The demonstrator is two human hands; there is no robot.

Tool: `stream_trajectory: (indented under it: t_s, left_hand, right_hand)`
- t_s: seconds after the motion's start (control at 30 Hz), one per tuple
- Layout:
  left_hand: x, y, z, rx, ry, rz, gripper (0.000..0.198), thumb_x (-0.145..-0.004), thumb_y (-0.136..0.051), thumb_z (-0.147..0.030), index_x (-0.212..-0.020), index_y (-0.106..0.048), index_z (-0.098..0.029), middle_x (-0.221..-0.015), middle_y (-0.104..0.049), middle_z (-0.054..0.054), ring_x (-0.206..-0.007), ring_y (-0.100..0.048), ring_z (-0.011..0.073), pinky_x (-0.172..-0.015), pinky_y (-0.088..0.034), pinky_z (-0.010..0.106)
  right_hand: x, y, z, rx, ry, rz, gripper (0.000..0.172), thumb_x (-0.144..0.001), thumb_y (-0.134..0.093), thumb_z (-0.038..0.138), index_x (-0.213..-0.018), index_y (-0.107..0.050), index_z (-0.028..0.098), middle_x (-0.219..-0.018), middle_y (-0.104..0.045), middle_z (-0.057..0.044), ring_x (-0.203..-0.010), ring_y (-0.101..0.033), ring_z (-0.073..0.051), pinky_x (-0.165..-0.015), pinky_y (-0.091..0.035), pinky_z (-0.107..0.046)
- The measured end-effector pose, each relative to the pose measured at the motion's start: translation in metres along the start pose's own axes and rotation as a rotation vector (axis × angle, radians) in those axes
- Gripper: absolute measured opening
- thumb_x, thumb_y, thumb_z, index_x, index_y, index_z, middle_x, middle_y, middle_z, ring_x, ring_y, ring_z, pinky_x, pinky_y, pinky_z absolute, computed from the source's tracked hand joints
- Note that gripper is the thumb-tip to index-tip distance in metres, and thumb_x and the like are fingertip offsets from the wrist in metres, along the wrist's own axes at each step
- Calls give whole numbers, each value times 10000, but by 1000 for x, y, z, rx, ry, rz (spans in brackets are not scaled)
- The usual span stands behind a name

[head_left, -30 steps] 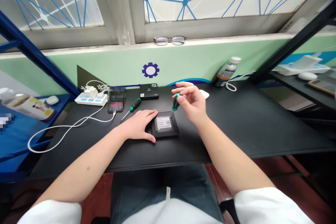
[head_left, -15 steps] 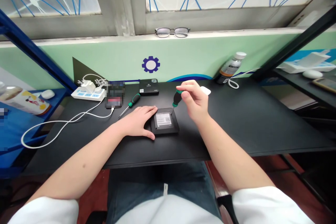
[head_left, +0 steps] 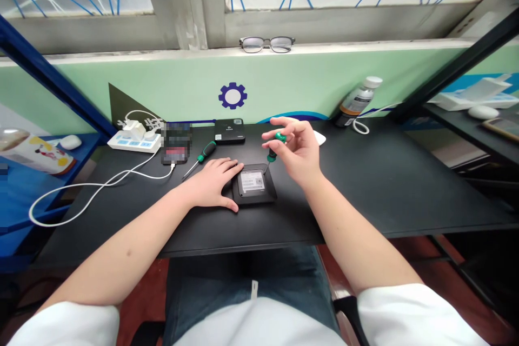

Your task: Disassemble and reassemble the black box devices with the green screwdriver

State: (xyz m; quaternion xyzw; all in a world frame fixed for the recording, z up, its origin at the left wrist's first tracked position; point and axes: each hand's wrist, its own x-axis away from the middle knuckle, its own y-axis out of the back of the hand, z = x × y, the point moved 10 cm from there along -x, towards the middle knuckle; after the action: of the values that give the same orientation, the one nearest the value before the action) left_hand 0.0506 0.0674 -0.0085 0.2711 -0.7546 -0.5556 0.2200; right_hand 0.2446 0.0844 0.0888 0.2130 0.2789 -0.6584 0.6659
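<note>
A black square electronic box point(head_left: 256, 198) lies on the desk with its labelled underside up. My left hand point(head_left: 213, 184) rests along its left edge, fingers stretched out and thumb apart, steadying nothing between them. In my right hand point(head_left: 298, 150) a green-and-black screwdriver point(head_left: 272, 155) is held by the handle between thumb and fingers, some fingers lifted off. The screwdriver stands tilted, with its tip at the box's upper right corner. Whether it sits in a screw is too small to tell. A second screwdriver point(head_left: 206, 152) lies left of the box, beyond my left hand.
Another black box point(head_left: 230, 132) stands at the back of the desk, near a phone point(head_left: 175, 143) on a white cable point(head_left: 101, 184). A power strip point(head_left: 134, 141) is at the left. A bottle point(head_left: 359, 102) leans at the back right; glasses point(head_left: 266, 44) sit on the sill.
My right hand's fingers have spread and shifted on the screwdriver handle, baring its green top. The screwdriver tip stays at the same corner. My left hand keeps its place on the box.
</note>
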Motion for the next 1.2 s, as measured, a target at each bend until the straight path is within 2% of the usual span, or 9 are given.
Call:
stream_trajectory:
  t_s: [0.17,0.23,0.37,0.5,0.67,0.83,0.93,1.03,1.2]
  left_hand:
    - [0,-1,-1,-18,-3,6,1247,-771,-766,-862,-1716,-306,-192,-1726,-399,226,-1611,-335,446,-1296,-263,591]
    - [0,-2,0,-21,0,10,1268,-770,-766,-862,-1717,-288,-167,-1720,-406,232,-1606,-347,436,-1295,-266,571]
    - [1,0,1,-46,-16,-4,1256,-771,-753,-868,-1707,-311,-156,-1714,-414,235,-1619,-312,448,-1303,-237,585]
    - [3,11,4,-97,-51,-65,1047,-891,-669,-802,-1676,-401,-165,-1682,-471,216,-1619,-299,447,-1325,-173,625]
    - [8,33,31,-186,140,-253,549,-1105,-420,-490,-1524,-623,-199,-1536,-636,185,-1558,-408,425,-1298,-196,686]
    - [10,38,43,-235,250,-318,461,-1075,-427,-355,-1380,-731,-190,-1465,-690,185,-1487,-504,435,-1258,-247,726]
    - [11,39,45,-281,272,-333,444,-1039,-437,-270,-1340,-750,-176,-1462,-695,188,-1450,-555,417,-1246,-281,712]
    - [12,41,47,-299,283,-353,431,-1030,-444,-254,-1311,-761,-177,-1445,-706,191,-1436,-575,411,-1240,-280,722]
    - [13,43,49,-304,301,-365,420,-1048,-420,-257,-1267,-768,-172,-1461,-696,197,-1424,-594,404,-1234,-278,726]
  right_hand:
    - [4,-4,1,-51,29,36,246,-920,-846,363,-1036,-639,297,-1070,-784,1,-833,-784,-163,-712,-663,-336]
    - [4,-2,6,0,71,39,142,-991,-755,403,-1072,-706,297,-1063,-781,-23,-865,-774,-177,-747,-657,-368]
    - [2,2,18,165,164,23,192,-1038,-666,432,-1057,-799,295,-988,-713,-51,-911,-690,-202,-720,-599,-372]
    - [0,4,12,153,124,21,200,-1019,-684,450,-1087,-825,325,-932,-652,-35,-844,-635,-193,-694,-567,-363]
    - [-1,8,-18,-23,-113,33,189,-974,-738,476,-1065,-804,325,-986,-694,-25,-831,-652,-179,-695,-587,-340]
    - [-4,5,-12,-28,-106,59,240,-928,-784,510,-1005,-740,288,-1181,-696,-55,-1112,-706,-232,-941,-639,-435]
    - [0,-7,-12,-114,-166,122,248,-958,-761,486,-1044,-662,276,-1318,-698,-70,-1051,-754,-220,-905,-668,-464]
    - [0,-10,-7,-108,-110,111,240,-950,-788,434,-1027,-629,273,-1148,-734,-38,-898,-738,-168,-813,-654,-382]
    - [-2,3,-1,103,55,-3,319,-844,-895,442,-950,-637,288,-935,-603,16,-844,-609,-153,-727,-569,-311]
